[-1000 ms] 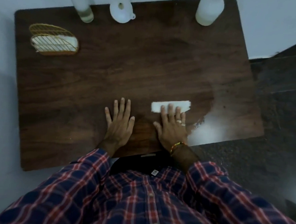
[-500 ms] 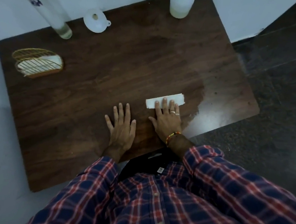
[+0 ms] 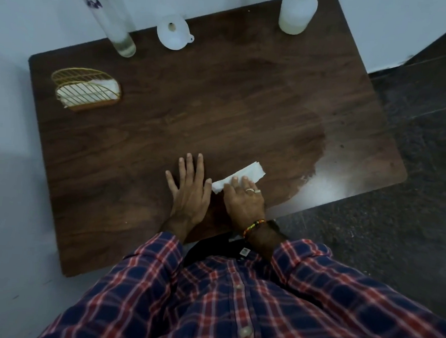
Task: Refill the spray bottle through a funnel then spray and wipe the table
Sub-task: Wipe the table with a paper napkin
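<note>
My right hand (image 3: pixel 244 202) lies flat on a folded white tissue (image 3: pixel 245 175) near the front edge of the dark wooden table (image 3: pixel 220 110), fingers straight and pressing it down. Just left of it, my left hand (image 3: pixel 190 190) rests flat on the bare wood, fingers spread. A tall clear spray bottle (image 3: pixel 113 21) with a purple top stands at the back left. Beside it lies a white funnel (image 3: pixel 173 36). A white refill bottle (image 3: pixel 296 13) stands at the back right.
A gold wire holder (image 3: pixel 86 90) with white tissues sits at the table's left side. A shiny wet patch (image 3: pixel 342 177) covers the table's front right corner. White wall runs behind the table and dark speckled floor (image 3: pixel 411 221) lies to the right.
My right hand has slid the tissue left, closer to my left hand, and the strip now lies slanted. The camera view has tilted and shifted.
</note>
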Tool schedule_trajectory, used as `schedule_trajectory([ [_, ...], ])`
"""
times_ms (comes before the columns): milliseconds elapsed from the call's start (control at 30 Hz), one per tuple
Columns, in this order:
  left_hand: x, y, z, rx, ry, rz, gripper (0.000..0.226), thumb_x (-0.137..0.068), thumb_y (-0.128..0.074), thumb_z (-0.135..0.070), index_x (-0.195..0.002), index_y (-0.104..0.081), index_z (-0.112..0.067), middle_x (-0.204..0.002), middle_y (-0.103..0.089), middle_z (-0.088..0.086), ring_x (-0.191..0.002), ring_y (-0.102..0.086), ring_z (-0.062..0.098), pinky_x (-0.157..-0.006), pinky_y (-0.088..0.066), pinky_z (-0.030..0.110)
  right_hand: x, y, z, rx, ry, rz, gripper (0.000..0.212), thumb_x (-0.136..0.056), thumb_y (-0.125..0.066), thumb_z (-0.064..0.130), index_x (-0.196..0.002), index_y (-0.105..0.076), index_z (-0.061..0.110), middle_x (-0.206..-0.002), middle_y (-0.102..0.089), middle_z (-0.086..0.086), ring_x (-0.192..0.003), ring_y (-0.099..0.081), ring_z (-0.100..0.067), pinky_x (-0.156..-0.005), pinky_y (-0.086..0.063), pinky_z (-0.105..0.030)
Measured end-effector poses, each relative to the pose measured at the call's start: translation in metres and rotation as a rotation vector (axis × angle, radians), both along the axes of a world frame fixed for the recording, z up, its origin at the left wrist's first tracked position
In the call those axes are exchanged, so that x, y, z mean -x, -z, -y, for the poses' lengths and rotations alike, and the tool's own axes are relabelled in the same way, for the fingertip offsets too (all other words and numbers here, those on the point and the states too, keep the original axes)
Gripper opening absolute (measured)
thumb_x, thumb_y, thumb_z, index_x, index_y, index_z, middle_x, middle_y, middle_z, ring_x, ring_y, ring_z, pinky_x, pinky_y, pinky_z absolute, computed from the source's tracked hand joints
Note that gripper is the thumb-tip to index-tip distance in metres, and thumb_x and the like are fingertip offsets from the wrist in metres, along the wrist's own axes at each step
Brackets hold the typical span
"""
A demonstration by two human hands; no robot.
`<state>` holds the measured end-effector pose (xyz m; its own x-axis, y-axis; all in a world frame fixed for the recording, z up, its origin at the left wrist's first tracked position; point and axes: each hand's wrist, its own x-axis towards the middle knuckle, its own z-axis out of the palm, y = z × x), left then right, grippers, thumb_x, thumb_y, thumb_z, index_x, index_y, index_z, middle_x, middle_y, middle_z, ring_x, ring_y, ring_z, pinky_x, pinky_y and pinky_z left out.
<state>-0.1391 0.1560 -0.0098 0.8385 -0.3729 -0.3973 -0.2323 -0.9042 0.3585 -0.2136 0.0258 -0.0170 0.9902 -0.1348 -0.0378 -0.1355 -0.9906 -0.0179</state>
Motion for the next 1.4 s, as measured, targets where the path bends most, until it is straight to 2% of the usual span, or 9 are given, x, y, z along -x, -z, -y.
schedule_trajectory([
  [100,-0.001,-0.002,-0.01,0.038,-0.035,-0.017,0.062,-0.106,-0.024,-0.036,-0.158,0.007,-0.024,-0.166,0.013,0.002,-0.15,0.02,0.016,-0.116,0.021,0.051,-0.002,-0.017,-0.022,-0.222,0.047,0.003,0.014,-0.082,-0.069,0.025,-0.088,-0.069,0.012,-0.076,-0.07,-0.01,-0.063,-0.069,-0.029,-0.053,-0.053,-0.034],
  [267,-0.004,-0.01,-0.032,0.165,-0.148,-0.05,0.057,-0.104,-0.012,-0.042,-0.159,0.001,-0.029,-0.167,0.005,-0.005,-0.151,0.013,0.009,-0.12,0.017,0.044,-0.019,-0.032,-0.024,-0.907,0.442,-0.061,0.014,-0.091,-0.059,0.027,-0.089,-0.069,0.017,-0.082,-0.072,-0.004,-0.076,-0.066,-0.02,-0.066,-0.049,-0.032],
  [400,-0.006,-0.017,-0.047,0.208,-0.221,-0.117,0.054,-0.108,-0.017,-0.041,-0.158,-0.001,-0.033,-0.167,-0.002,-0.009,-0.153,0.004,0.011,-0.122,0.005,0.044,-0.039,-0.038,-0.014,-1.487,0.784,-0.092,0.016,-0.094,-0.06,0.02,-0.08,-0.068,0.019,-0.077,-0.07,-0.008,-0.065,-0.065,-0.018,-0.058,-0.056,-0.036],
  [500,-0.011,-0.02,-0.053,0.12,-0.175,-0.145,0.055,-0.107,-0.021,-0.042,-0.159,-0.009,-0.027,-0.166,-0.011,-0.003,-0.153,-0.003,0.017,-0.123,-0.003,0.045,-0.049,-0.049,-0.001,-1.764,0.917,-0.082,0.014,-0.096,-0.061,0.024,-0.09,-0.068,0.012,-0.085,-0.07,-0.013,-0.069,-0.069,-0.024,-0.059,-0.058,-0.035],
  [567,-0.016,-0.025,-0.055,0.071,-0.145,-0.16,0.054,-0.107,-0.023,-0.041,-0.158,-0.018,-0.024,-0.166,-0.017,0.0,-0.153,-0.008,0.019,-0.122,-0.008,0.045,-0.054,-0.059,0.005,-1.8,0.891,-0.062,0.021,-0.091,-0.068,0.028,-0.099,-0.069,0.009,-0.091,-0.073,-0.013,-0.077,-0.072,-0.026,-0.066,-0.06,-0.041],
  [700,-0.024,-0.038,-0.056,0.046,-0.116,-0.174,0.053,-0.107,-0.027,-0.042,-0.157,-0.025,-0.023,-0.164,-0.022,0.001,-0.152,-0.014,0.019,-0.122,-0.011,0.044,-0.06,-0.084,0.009,-1.674,0.839,0.064,0.028,-0.09,-0.07,0.015,-0.11,-0.065,-0.003,-0.085,-0.07,-0.011,-0.056,-0.066,-0.009,-0.043,-0.048,-0.021],
  [767,-0.025,-0.042,-0.055,0.063,-0.105,-0.149,0.053,-0.106,-0.031,-0.042,-0.156,-0.026,-0.023,-0.164,-0.023,0.002,-0.152,-0.014,0.019,-0.122,-0.012,0.044,-0.059,-0.095,0.014,-1.616,0.814,0.117,0.025,-0.091,-0.067,0.016,-0.109,-0.066,-0.002,-0.088,-0.07,-0.011,-0.064,-0.066,-0.012,-0.044,-0.048,-0.019],
  [967,-0.023,-0.039,-0.025,0.158,-0.014,-0.161,0.052,-0.105,-0.04,-0.038,-0.154,-0.031,-0.023,-0.162,-0.026,0.001,-0.152,-0.016,0.019,-0.123,-0.014,0.045,-0.041,-0.117,0.038,-1.587,0.901,0.285,0.015,-0.095,-0.063,0.023,-0.086,-0.07,0.014,-0.075,-0.068,-0.004,-0.069,-0.062,-0.022,-0.064,-0.053,-0.039],
  [1400,-0.019,-0.065,0.164,0.249,0.33,-0.082,0.05,-0.106,-0.036,-0.036,-0.153,-0.033,-0.022,-0.162,-0.029,0.001,-0.151,-0.017,0.02,-0.122,-0.012,0.045,0.006,-0.144,0.169,-1.582,1.044,0.599,0.007,-0.09,-0.069,0.019,-0.093,-0.068,0.013,-0.083,-0.072,-0.005,-0.061,-0.065,-0.015,-0.054,-0.053,-0.028],
])
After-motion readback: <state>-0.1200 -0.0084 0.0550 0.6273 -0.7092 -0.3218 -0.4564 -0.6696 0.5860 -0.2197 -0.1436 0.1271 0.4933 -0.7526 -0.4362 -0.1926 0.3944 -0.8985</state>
